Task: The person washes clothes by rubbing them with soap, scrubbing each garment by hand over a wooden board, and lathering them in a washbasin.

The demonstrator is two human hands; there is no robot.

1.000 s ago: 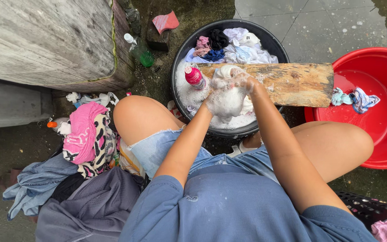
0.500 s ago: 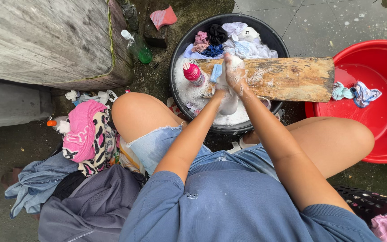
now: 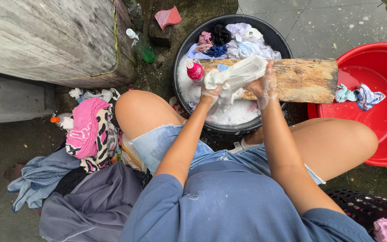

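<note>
White cloth pulled out long between both soapy hands

A moment ago bunched in lather, the white cloth (image 3: 240,74) now stretches over the wooden board (image 3: 301,79) across the black basin (image 3: 182,54); left hand (image 3: 211,89) and right hand (image 3: 265,85), apart, each clench an end, so scrubbing gives way to wringing or checking.

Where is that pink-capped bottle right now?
The pink-capped bottle stands in the suds inside the black basin, at the left end of the wooden washboard, just beyond the left hand.
</note>
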